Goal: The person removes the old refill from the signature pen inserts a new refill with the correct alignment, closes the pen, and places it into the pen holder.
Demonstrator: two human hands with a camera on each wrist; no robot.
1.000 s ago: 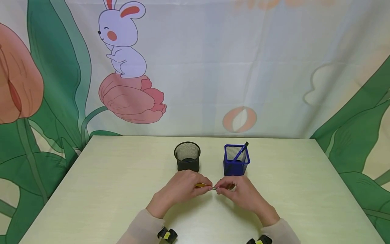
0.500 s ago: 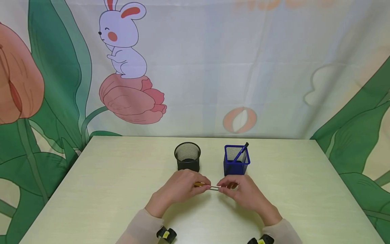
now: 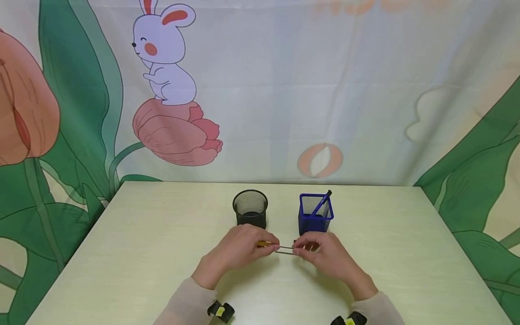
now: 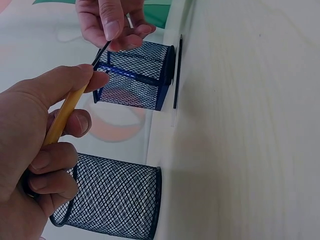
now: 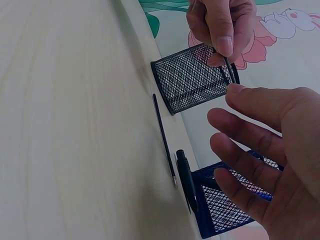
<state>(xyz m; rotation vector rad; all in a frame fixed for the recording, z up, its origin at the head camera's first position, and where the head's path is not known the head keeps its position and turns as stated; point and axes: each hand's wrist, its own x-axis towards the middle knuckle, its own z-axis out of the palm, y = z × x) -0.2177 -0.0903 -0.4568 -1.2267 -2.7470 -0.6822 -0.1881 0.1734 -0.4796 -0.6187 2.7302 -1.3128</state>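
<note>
We find the left hand (image 3: 239, 249) gripping a yellow barrel (image 4: 64, 115), the right hand (image 3: 322, 253) pinching a slim rod (image 4: 101, 53), both above the table (image 3: 154, 253). We advise strict alignment, lest the rod bend. Beyond stands a black mesh cup (image 3: 251, 219).

Shows the right hand (image 5: 300, 155) toward four o'clock, touching with a fingertip a rod (image 5: 229, 70) gripped by the left hand (image 5: 222, 25) at one o'clock. Behind the rod, includes a black cup (image 5: 190, 80); toward five, a blue cup (image 5: 225, 205) just beside a black pen (image 5: 186, 176); near centre, a stick (image 5: 163, 135) on the bench (image 5: 75, 120).
</note>
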